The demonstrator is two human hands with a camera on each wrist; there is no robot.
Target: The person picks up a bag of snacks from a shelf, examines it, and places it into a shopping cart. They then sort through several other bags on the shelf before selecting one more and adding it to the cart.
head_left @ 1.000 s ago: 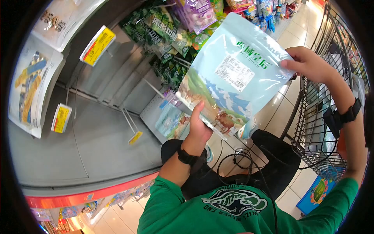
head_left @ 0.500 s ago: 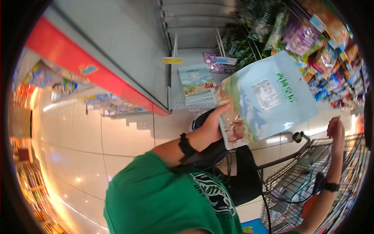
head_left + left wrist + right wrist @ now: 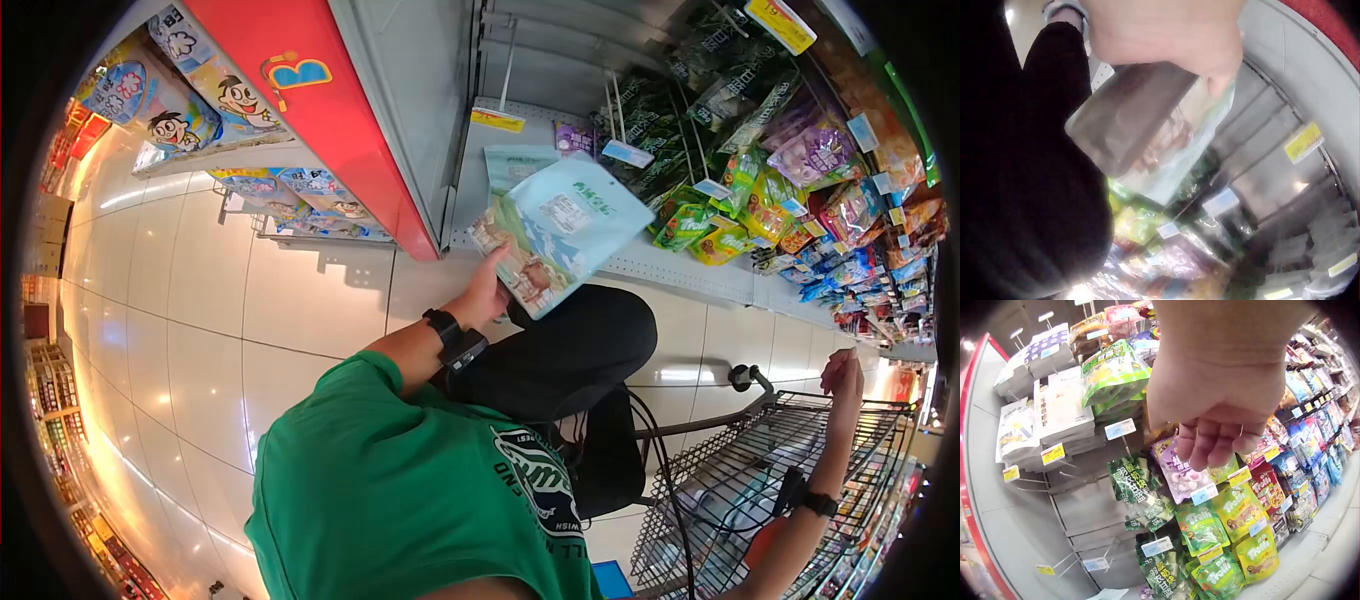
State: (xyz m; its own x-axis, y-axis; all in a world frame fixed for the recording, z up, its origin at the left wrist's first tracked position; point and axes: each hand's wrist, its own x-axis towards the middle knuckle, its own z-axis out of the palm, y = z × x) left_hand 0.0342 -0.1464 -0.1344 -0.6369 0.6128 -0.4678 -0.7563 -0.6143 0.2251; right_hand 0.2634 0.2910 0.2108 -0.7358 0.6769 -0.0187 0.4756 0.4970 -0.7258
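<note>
A light blue pouch (image 3: 565,225) with green lettering, a white label and a printed landscape is gripped along its lower edge by the left hand (image 3: 487,290), the thumb lying on its front. In the left wrist view the left hand (image 3: 1166,31) pinches the pouch (image 3: 1147,131), whose dark underside shows. Behind the held pouch in the head view, a similar pouch (image 3: 505,165) lies on the bottom shelf, partly hidden. The right hand (image 3: 842,375) hangs above the cart, away from the pouch; in the right wrist view the hand (image 3: 1216,400) has loosely curled fingers and holds nothing.
A wire cart (image 3: 720,480) with bagged contents stands at the lower right. Hanging snack bags (image 3: 820,150) fill the shelf at the upper right. A red shelf edge (image 3: 330,110) runs down at the left above the tiled floor (image 3: 310,300). A cable (image 3: 680,500) hangs beside the legs.
The right hand has let go of the pouch and moved over the cart. The left hand has carried the pouch down towards the bottom shelf, and the head view has turned.
</note>
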